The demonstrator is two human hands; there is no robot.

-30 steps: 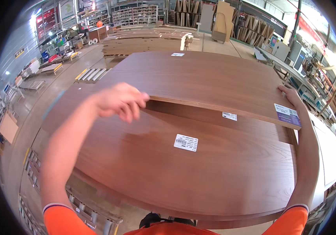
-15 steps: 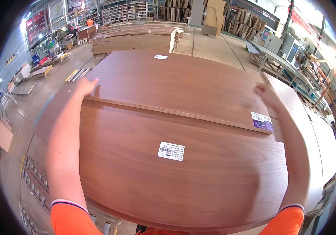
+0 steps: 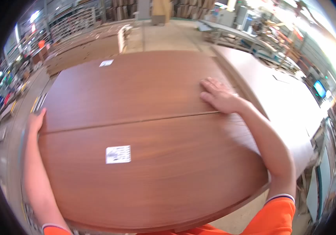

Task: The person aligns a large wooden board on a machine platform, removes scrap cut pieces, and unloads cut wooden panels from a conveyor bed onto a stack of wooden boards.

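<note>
My right hand (image 3: pixel 219 96) lies palm down on the far board (image 3: pixel 136 86), near its right end, fingers stretched out and only slightly apart, gripping nothing. Its heel is close to the thin dark seam that runs from left to right between the far board and the near board (image 3: pixel 183 168). My left hand (image 3: pixel 37 119) is at the left end of the boards, beside the same seam, with the thumb up along the edge. The rest of those fingers are out of sight, so I cannot tell how wide they are or whether they grip.

Both boards are brown with a wood grain and lie flat in front of me, long sides together. I cannot tell whether their tops are quite level. A white label (image 3: pixel 118 154) sits left of the middle on the near board, its print too blurred to read; a smaller tag (image 3: pixel 106 63) is by the far edge of the far board. Under the near edge, toward the right, another brown edge shows.

To the right, just beside the boards, is a pale panel (image 3: pixel 269 94), bright with glare. A lit screen (image 3: pixel 319 89) stands beyond it. At the far left are a stack (image 3: pixel 83 49) of sheets and, behind that, a rack (image 3: pixel 72 25). My sleeves (image 3: pixel 279 215) are orange with pale cuffs
</note>
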